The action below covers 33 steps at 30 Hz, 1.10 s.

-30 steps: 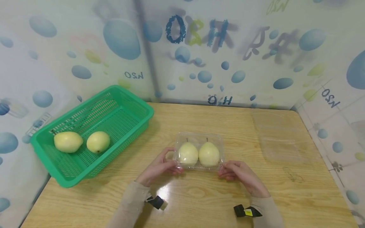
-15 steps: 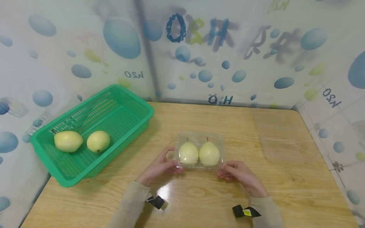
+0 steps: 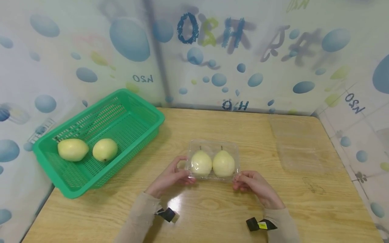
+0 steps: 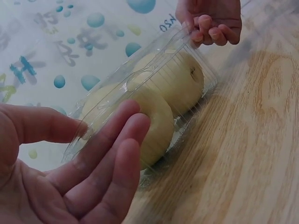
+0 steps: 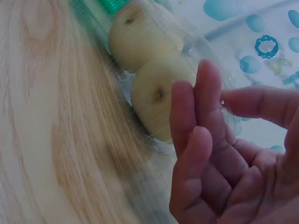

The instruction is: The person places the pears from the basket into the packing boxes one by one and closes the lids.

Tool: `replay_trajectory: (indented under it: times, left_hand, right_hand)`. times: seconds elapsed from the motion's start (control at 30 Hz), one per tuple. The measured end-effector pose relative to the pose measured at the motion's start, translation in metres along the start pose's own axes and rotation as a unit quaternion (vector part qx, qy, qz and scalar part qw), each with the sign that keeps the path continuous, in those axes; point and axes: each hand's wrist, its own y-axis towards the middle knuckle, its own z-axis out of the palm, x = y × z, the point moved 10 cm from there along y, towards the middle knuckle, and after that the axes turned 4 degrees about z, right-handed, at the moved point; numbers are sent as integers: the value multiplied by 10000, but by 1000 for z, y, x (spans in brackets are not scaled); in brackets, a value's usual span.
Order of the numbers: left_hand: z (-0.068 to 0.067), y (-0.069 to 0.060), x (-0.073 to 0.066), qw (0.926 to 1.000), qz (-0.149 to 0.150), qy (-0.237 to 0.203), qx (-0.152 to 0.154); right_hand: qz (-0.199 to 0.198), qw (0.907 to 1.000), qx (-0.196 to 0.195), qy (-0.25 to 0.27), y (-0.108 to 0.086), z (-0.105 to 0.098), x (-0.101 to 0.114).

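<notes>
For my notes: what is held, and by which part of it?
The plastic clamshell, by its rim: left hand pinches the near left corner, right hand the near right.

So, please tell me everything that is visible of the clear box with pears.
The box looks like thin, clear plastic, roughly rectangular, with ribbed walls and glare spots. It appears closed; whether it is latched is unclear. Inside, two pears lie side by side, stems pointing to its far side. It seems to rest on the wooden table; the left grip and right grip pinch its near corners.
</notes>
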Motion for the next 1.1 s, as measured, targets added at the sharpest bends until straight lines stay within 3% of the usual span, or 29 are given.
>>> replay_trajectory:
  times: [0.57, 0.73, 0.93, 1.1]
  left_hand:
    - [0, 0, -2, 9999, 68, 117, -8]
    - [-2, -2, -5, 9993, 122, 351, 59]
    - [-19, -9, -20, 9957, 272, 810, -359]
    - [-28, -11, -29, 9939, 274, 899, -572]
  right_hand:
    - [-78, 10000, 49, -5, -1, 1, 1]
    - [-32, 9999, -131, 63, -5, -9, -2]
    - [-233, 9967, -167, 765, -15, -24, 1]
    - [-396, 9923, -209, 1152, -20, -30, 5]
